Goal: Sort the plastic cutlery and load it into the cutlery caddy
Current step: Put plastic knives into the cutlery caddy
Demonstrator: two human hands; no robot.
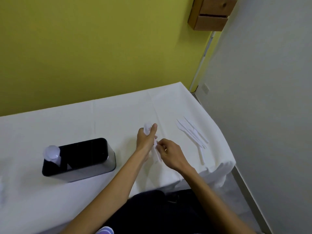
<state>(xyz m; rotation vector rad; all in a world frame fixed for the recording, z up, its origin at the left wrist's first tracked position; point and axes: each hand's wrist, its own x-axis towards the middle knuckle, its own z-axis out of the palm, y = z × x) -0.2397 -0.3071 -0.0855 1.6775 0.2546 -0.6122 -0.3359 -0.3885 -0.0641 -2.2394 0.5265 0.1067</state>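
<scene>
My left hand (pixel 146 138) grips a bundle of white plastic cutlery (pixel 156 153) over the middle of the table, heads poking out above the thumb. My right hand (pixel 168 152) pinches the handles of that same bundle from the right. The kind of pieces in the bundle is too blurred to tell. A black cutlery caddy (pixel 94 166) stands to the left, with white spoons (pixel 52 153) upright in its left compartment. Several white plastic knives (pixel 194 134) lie in a loose row on the cloth to the right.
A white tablecloth (pixel 84 119) covers the table, which drops off at the right edge near a grey wall. A yellow wall lies behind. Wooden drawers (pixel 212 14) hang at the top right. Something white (pixel 1 188) lies at the far left edge.
</scene>
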